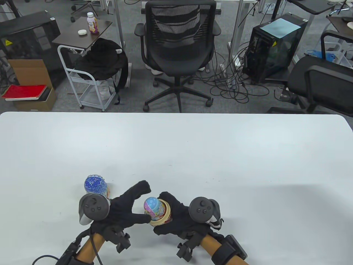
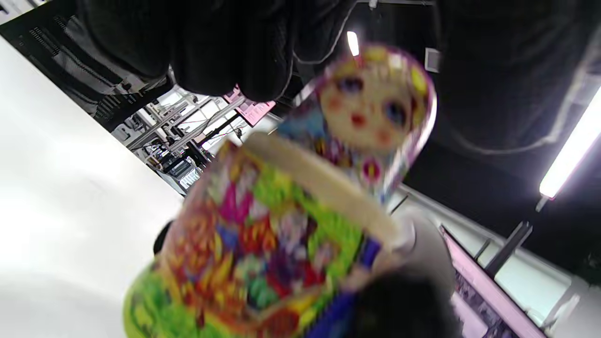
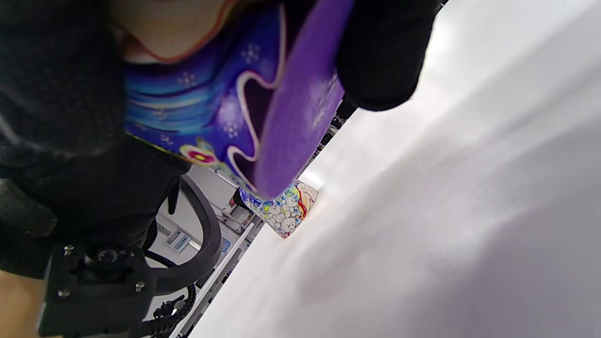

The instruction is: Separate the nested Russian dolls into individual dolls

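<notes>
My right hand (image 1: 172, 214) grips the open lower half (image 1: 162, 218) of a colourful doll near the table's front edge. A smaller doll (image 1: 152, 205) with a pink and blue head stands inside it. My left hand (image 1: 143, 204) is spread around this inner doll, thumb by the half's rim, fingers stretched past its head. In the left wrist view the inner doll's face (image 2: 371, 108) rises from the lower half (image 2: 263, 244), with my fingers (image 2: 225, 51) above it, apart. The right wrist view shows my fingers (image 3: 380, 61) around the half's purple base (image 3: 291, 108).
A blue flower-patterned doll piece (image 1: 95, 185) stands on the white table (image 1: 193, 151) just behind my left hand; it also shows in the right wrist view (image 3: 281, 211). An office chair (image 1: 179, 49) stands beyond the table's far edge.
</notes>
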